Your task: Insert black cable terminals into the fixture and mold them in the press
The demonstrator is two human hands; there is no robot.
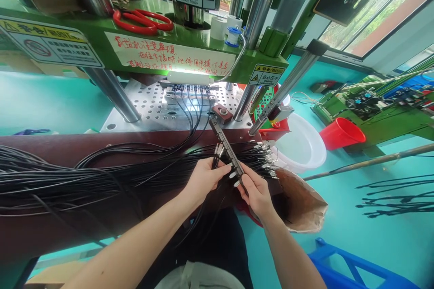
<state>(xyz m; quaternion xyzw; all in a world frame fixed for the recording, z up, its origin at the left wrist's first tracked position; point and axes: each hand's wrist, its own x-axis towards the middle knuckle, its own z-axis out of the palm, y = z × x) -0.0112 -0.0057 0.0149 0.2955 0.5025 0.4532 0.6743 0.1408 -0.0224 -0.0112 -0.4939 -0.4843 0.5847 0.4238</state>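
Note:
My right hand (257,189) is closed around the lower end of a long, narrow metal bar (224,139), which slants up toward the press. Pale connectors (236,184) stick out of its left side near my fingers. My left hand (206,176) pinches several black cables with metal-tipped ends (219,152); its thumb reaches to the bar. Beneath both hands a thick bundle of black cables (101,176) lies along the brown bench (68,140), its silvery ends (267,158) at the right. Beyond, several cables run into a lit metal mould (188,103) on the press.
The green press (203,49) has steel columns (113,97) and a perforated plate (145,104). Red-handled scissors (144,22) lie on its beam. A brown block (222,114) sits near the bar's tip. At right are a white tub (317,144), red bucket (342,133) and paper bag (308,203).

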